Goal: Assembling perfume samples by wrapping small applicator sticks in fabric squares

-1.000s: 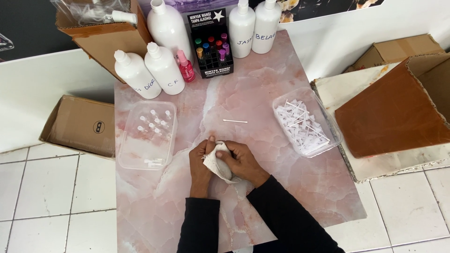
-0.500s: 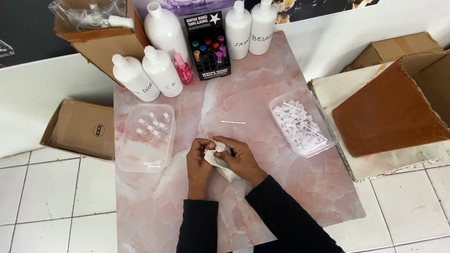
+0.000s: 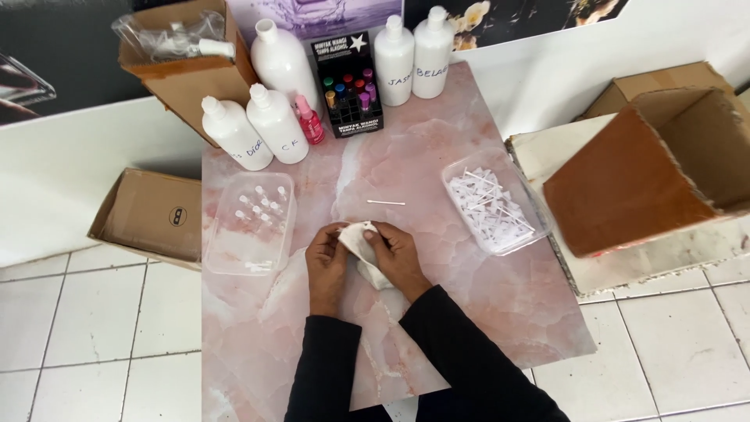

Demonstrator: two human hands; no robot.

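Both my hands are together over the middle of the pink marble table (image 3: 469,312). My left hand (image 3: 326,262) and my right hand (image 3: 396,254) share one small white packet (image 3: 361,244), crumpled and soft-looking, held just above the tabletop. My left fingers are curled and pinch its left edge; my right fingers are pressed together on its right side, thumb over the top. What is inside the packet I cannot tell, it is too small and mostly covered by my fingers.

Just beyond my hands, a thin white stick (image 3: 386,203) lies flat on the table, apart from everything. To my left sits a clear tray (image 3: 223,258) with small vials (image 3: 262,205) clustered at its far end. To my right is a clear tub (image 3: 539,234) full of white sticks (image 3: 488,207), piled loosely.

At the far edge stand white bottles: two (image 3: 273,123) on the left, a bigger one (image 3: 281,62) behind them, two more (image 3: 410,59) on the right. Between them stands a black display box (image 3: 348,86) with coloured caps, and a small pink bottle (image 3: 309,121) just beside it.

An open cardboard box (image 3: 187,70) holding clear plastic sits at the far left corner. On the floor, a flat carton (image 3: 148,215) lies to the left, and a big open carton (image 3: 664,172) lies to the right.
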